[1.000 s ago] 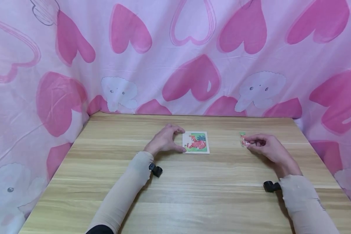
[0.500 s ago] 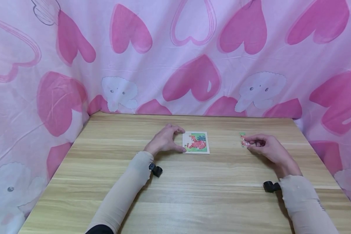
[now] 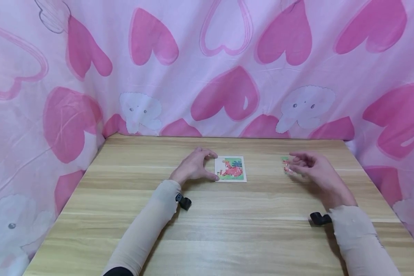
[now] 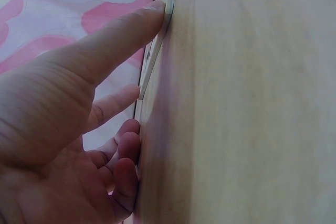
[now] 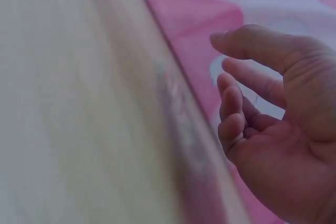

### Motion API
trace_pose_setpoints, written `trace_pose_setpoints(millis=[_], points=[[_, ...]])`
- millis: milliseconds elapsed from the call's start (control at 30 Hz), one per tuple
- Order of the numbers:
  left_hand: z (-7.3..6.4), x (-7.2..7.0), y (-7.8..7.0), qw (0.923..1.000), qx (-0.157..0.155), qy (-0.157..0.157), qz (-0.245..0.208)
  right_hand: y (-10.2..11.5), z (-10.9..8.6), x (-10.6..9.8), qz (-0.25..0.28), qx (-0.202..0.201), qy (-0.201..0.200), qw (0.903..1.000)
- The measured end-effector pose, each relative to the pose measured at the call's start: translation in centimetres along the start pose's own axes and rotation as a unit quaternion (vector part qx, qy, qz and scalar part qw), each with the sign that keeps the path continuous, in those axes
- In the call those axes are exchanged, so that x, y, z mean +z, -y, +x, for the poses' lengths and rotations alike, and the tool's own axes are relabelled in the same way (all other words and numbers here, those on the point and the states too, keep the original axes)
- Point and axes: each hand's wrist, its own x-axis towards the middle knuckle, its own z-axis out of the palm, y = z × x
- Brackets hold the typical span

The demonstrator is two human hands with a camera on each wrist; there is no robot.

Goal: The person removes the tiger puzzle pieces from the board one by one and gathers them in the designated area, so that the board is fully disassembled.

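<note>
Fingers (image 4: 114,106) of the left hand (image 3: 192,165) are clamping the tiger jigsaw board (image 3: 234,169) by two corners on the wooden table (image 3: 227,230); those of the right hand (image 3: 319,170) are hovering apart, empty, beside loose jigsaw pieces (image 3: 285,165). Steady bracing and edgewise pinching are probably serving best.

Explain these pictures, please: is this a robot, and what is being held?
No robot: a person's bare left hand and right hand. A head-worn camera took the wide picture; a small black camera on each wrist took the close-ups. On the wooden table lie a square board picturing a striped animal and, right of it, small loose pieces, too blurred to count. The left hand grips the board's left corners between thumb and finger. The right hand is by the pieces, thumb and fingers parted, apparently holding nothing.
</note>
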Motion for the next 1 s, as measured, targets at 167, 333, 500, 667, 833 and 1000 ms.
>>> trace_pose_setpoints(millis=[167,333,500,667,833,1000], points=[[-0.1,0.3,0.1,1.0,0.002,-0.001,-0.006,3.4,0.3,1.4,0.003,-0.043,-0.007,0.999],[0.0,0.2,0.2,1.0,0.006,-0.001,-0.007,6.9,1.8,3.0,-0.006,-0.097,-0.01,0.9952],[0.0,0.1,0.1,0.9999,0.008,-0.003,-0.008,9.3,3.1,5.5,0.043,-0.123,0.015,0.9913],[0.1,0.2,0.1,0.9999,0.007,0.001,-0.009,10.2,4.0,8.8,0.065,-0.13,0.053,0.988],[0.1,0.2,0.1,0.9999,0.004,0.002,-0.016,10.6,4.4,12.1,0.047,-0.124,0.092,0.9868],[0.1,0.0,0.2,0.9999,0.005,0.002,-0.015,10.3,4.6,14.5,0.034,-0.116,0.131,0.9839]])
